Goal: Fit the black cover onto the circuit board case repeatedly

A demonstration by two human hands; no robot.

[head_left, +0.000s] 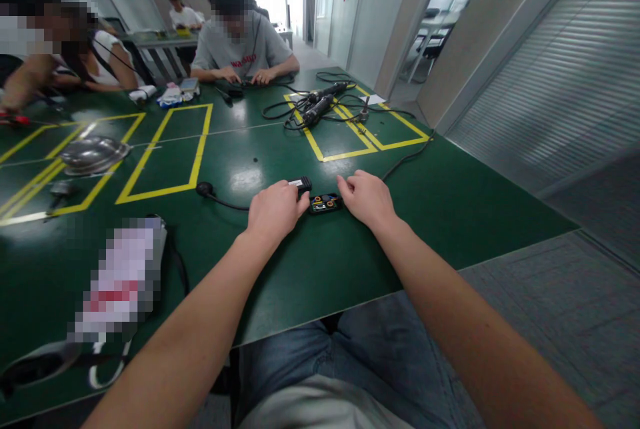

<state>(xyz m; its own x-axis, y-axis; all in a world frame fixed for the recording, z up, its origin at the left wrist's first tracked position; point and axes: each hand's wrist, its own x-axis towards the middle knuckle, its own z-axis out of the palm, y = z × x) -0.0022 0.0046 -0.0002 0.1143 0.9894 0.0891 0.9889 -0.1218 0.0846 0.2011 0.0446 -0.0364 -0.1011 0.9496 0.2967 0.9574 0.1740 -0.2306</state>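
Observation:
A small, open black casing (325,203), with circuit parts and copper-coloured rings showing inside, lies on the green table between my hands. My left hand (277,210) is closed at its left end, the thumb against the casing and the other fingers mostly hidden. Just behind that thumb sits a black ribbed piece (302,184) with a white label. My right hand (369,197) has curled fingers and touches the casing's right end; what lies under them is hidden. A black cord with a round plug (204,189) runs in from the left towards my left hand.
Black electric screwdrivers (320,109) with tangled cables lie at the far right, within yellow tape. Shiny metal bowls (95,152) stand at left. A blurred pale object (120,276) is at the near left. A co-worker (245,42) handles something across the table (450,216); others sit farther left.

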